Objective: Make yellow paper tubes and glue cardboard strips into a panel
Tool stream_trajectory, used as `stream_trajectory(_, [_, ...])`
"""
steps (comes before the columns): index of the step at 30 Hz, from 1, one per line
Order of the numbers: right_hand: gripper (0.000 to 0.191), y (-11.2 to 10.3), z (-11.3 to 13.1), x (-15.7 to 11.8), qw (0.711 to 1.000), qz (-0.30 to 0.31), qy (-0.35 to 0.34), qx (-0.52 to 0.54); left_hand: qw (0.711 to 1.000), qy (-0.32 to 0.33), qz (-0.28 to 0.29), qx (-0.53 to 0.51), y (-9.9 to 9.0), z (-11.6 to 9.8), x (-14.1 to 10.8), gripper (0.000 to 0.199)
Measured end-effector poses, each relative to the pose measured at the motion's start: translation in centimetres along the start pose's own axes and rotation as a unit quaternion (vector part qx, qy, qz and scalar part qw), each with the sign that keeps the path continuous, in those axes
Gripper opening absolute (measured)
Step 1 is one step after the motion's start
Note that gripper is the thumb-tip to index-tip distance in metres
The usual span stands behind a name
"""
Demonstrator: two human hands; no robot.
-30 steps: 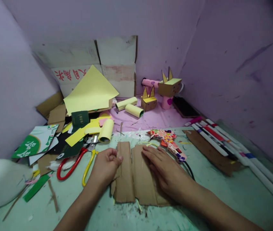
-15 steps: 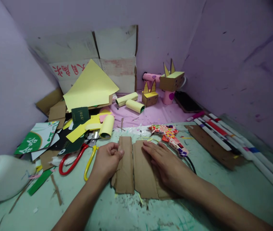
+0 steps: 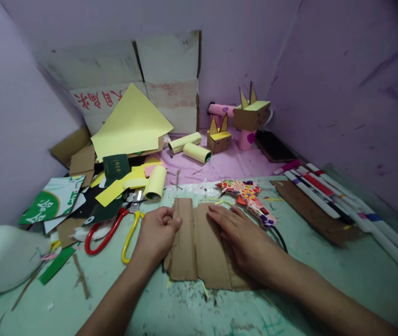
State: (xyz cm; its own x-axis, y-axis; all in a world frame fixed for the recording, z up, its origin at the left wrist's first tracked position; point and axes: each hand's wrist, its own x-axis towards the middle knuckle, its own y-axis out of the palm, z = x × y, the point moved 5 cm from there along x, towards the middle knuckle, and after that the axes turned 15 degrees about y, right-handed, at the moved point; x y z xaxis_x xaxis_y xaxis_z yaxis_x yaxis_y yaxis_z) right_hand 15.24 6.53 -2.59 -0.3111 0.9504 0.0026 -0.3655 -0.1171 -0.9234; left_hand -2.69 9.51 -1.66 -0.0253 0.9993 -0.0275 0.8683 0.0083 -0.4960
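Note:
Two brown cardboard pieces lie side by side on the green tabletop, their long edges nearly meeting. My left hand has its fingers curled, thumb and fingers closed on the left edge of the narrow cardboard strip. Fingers outstretched, my right hand rests flat on the wider cardboard piece and covers its right part. Just beyond that hand is a flower-patterned glue gun with a black cord. Scissors with one red and one yellow handle lie left of my left hand.
Paper and cardboard scraps pile up at left, near a white ceramic vessel. Yellow paper tubes and small eared cardboard boxes stand behind. A phone, markers and a cardboard strip are at right.
The narrow strip has shifted slightly right with my left hand, and the gap between the two cardboard pieces looks smaller. My right hand stays in place.

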Motion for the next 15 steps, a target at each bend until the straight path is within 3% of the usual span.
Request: stream_trajectory(15, [0.059, -0.38, 0.17, 0.0, 1.0, 0.003, 0.005, 0.014, 0.999, 0.015, -0.007, 0.035, -0.21, -0.3, 0.06, 0.013])
